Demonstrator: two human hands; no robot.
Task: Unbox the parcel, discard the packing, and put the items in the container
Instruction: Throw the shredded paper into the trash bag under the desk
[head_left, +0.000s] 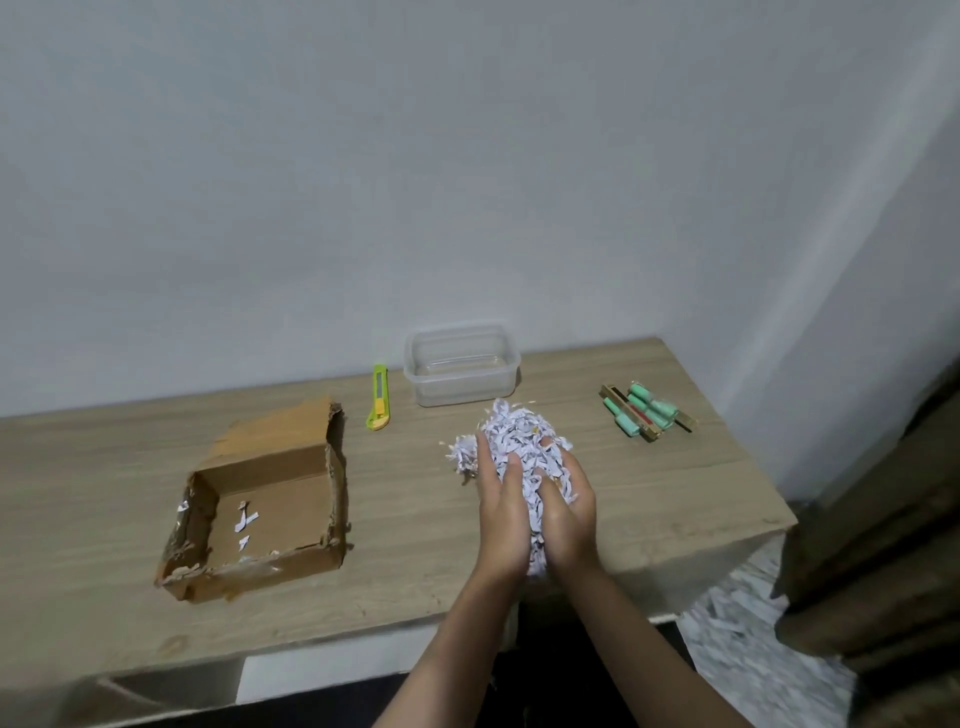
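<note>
From the head camera I see both forearms rising from the bottom centre of the frame and meeting just right of centre, above the wooden table (426, 530). My left hand (501, 512) and right hand (566, 512) are pressed toward each other, palms facing inward, with a thick wad of shredded paper (519, 441) squeezed between them. The fingers point away from me and curl into the shreds; the left thumb lies across the top of the bundle, and the right fingers dig into its side. Paper spills out above the fingertips and to the left of the left hand, and a narrow tail of it shows between the heels of the palms. I cannot tell whether the bundle touches the table or is held clear of it.

The opened cardboard box (265, 509) sits at the left of centre, flap folded back, with only a few paper scraps on its floor. Just above and right of it lies a green-and-yellow utility knife (379, 397). The clear plastic container (462, 364) stands at the back edge of the table, above my hands in the frame, against the wall, and nothing shows inside it. The unpacked items (647, 413), a small cluster of green-capped tubes and dark sticks, lie at the right of the table, well apart from the container.
</note>
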